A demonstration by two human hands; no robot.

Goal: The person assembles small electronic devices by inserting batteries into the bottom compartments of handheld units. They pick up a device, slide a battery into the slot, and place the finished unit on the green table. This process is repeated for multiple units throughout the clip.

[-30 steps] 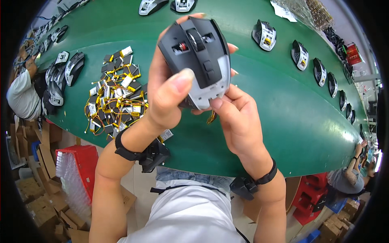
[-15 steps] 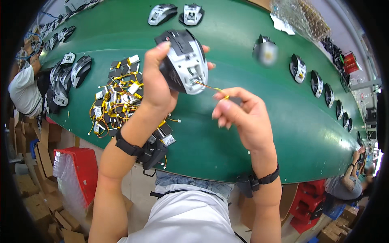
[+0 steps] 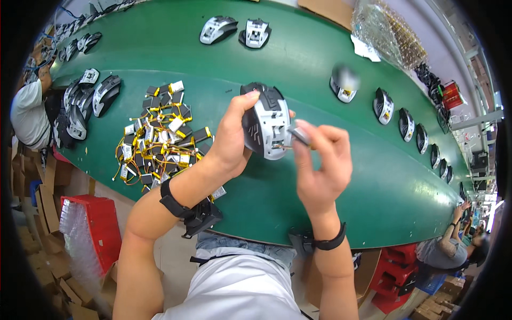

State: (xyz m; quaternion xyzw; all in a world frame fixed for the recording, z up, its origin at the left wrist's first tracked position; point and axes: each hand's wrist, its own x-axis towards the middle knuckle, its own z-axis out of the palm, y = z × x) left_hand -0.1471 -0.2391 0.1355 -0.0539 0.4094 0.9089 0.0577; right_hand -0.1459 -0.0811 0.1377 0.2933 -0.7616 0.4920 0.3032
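My left hand (image 3: 230, 137) grips a black and grey computer mouse shell (image 3: 265, 124), held up over the green belt (image 3: 256, 202) with its open underside turned toward me. My right hand (image 3: 320, 160) pinches a small silver battery pack (image 3: 300, 134) between thumb and fingers and holds it against the right side of the shell. Both wrists wear black straps.
A pile of small wired battery packs (image 3: 160, 141) lies left of my hands. More mouse shells sit on the belt: two at the top (image 3: 234, 31), a stack at the left (image 3: 88, 101), a row along the right (image 3: 405, 124). Another person (image 3: 26, 114) sits left; a red crate (image 3: 90, 234) stands below.
My left hand has lowered and turned the mouse shell. My right hand, earlier apart with a thin wire, now presses a battery pack to the shell.
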